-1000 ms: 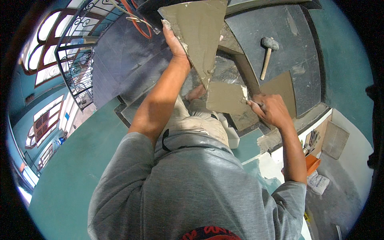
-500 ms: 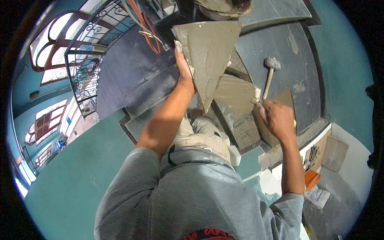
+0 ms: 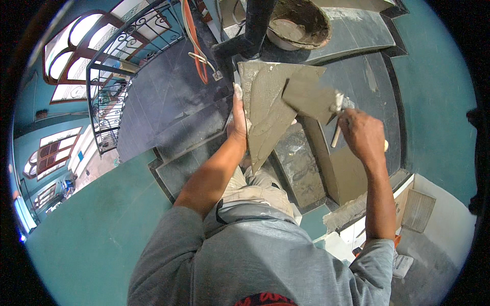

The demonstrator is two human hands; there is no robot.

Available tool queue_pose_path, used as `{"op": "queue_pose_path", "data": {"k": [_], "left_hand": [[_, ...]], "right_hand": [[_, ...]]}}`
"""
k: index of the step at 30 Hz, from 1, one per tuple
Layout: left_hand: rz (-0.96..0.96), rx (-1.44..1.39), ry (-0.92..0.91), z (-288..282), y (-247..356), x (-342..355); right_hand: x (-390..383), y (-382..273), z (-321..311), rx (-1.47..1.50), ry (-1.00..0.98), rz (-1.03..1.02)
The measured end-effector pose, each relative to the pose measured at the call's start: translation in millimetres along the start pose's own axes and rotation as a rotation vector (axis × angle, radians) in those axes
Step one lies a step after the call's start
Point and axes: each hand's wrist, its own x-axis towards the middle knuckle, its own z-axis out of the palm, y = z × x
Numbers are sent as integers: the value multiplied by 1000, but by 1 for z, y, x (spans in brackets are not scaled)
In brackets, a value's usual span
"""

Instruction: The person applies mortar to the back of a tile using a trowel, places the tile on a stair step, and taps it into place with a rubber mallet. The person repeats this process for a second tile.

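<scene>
My left hand (image 3: pixel 238 120) grips the left edge of a triangular tile (image 3: pixel 260 102), its upper face coated in wet grey mortar and its point toward me. Part of that hand is hidden beneath the tile. My right hand (image 3: pixel 361 133) is closed round the handle of a trowel (image 3: pixel 314 97). The trowel's mortar-smeared blade lies at the tile's right edge, over the coating. Behind the trowel and my right hand, a mallet (image 3: pixel 335 137) rests on the dark step, mostly hidden with part of its wooden handle showing.
A mortar bucket (image 3: pixel 283 45) stands on the upper step beside a black post (image 3: pixel 258 25). Orange and white cables (image 3: pixel 196 51) hang left of it. Dark stair treads (image 3: pixel 189 127) descend leftward toward an iron railing (image 3: pixel 104 97). A teal wall (image 3: pixel 434 92) rises at right.
The trowel has moved up from beside the tile's lower point to its upper right edge. In the picture, the tile sits lower and the bucket shows more fully.
</scene>
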Motion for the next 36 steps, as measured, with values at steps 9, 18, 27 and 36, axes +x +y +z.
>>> {"op": "queue_pose_path", "data": {"k": [9, 18, 27, 36], "left_hand": [[57, 181, 146, -14, -1, 4], [-147, -64, -24, -12, -1, 2], [-252, -428, -140, -30, 5, 1], [-241, -194, -201, -42, 1, 10]], "right_hand": [[16, -47, 12, 150, 175, -144], [42, 18, 0, 188, -49, -36], [75, 58, 9, 72, 113, -57], [-3, 11, 38, 232, 153, 87]]}}
